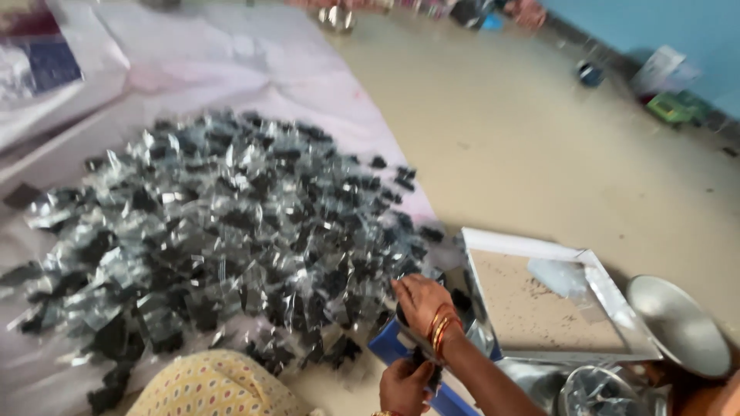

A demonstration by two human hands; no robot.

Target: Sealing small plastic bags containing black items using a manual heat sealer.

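Floor work, seen from above. Right hand, with orange and gold bangles at the wrist, lies palm-down with fingers spread loosely at the near edge of a big heap of small clear packets holding dark contents, touching the packets there. Left hand is lower in view, curled closed around a dark small packet, just above a blue stand. The heap lies on a pale plastic sheet spread over the floor. Right of the hands: a shallow white-rimmed tray, and beside it a round steel dish.
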